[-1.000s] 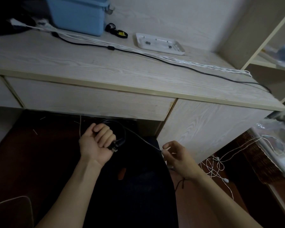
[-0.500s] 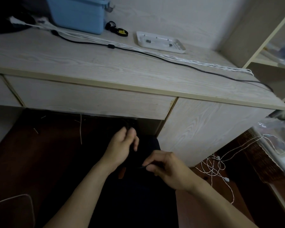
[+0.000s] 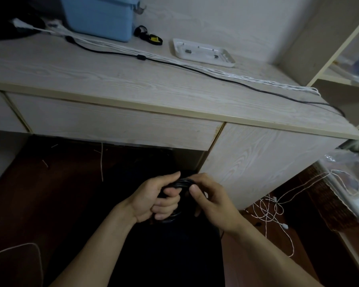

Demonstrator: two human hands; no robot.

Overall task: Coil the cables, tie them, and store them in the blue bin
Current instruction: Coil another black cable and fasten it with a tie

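Below the desk's front edge, my left hand (image 3: 155, 198) grips a coiled black cable (image 3: 181, 183), fingers curled round the loops. My right hand (image 3: 210, 198) holds the same coil from the right, thumb on top. Much of the coil is hidden behind both hands and lost in the dark. The blue bin (image 3: 100, 16) stands at the back left of the desk (image 3: 133, 79). A long black cable (image 3: 216, 76) and a bundle of white cables (image 3: 247, 78) lie stretched across the desktop.
A white tray (image 3: 203, 52) sits at the back of the desk, with a small black and yellow item (image 3: 150, 37) beside the bin. Tangled white cables (image 3: 272, 206) lie on the floor at right. Another white cable (image 3: 29, 251) loops at lower left. Shelves (image 3: 340, 65) stand at right.
My hands came together: the left moved right with the coil, and the right, which held a thin strand apart from it, now holds the coil too.
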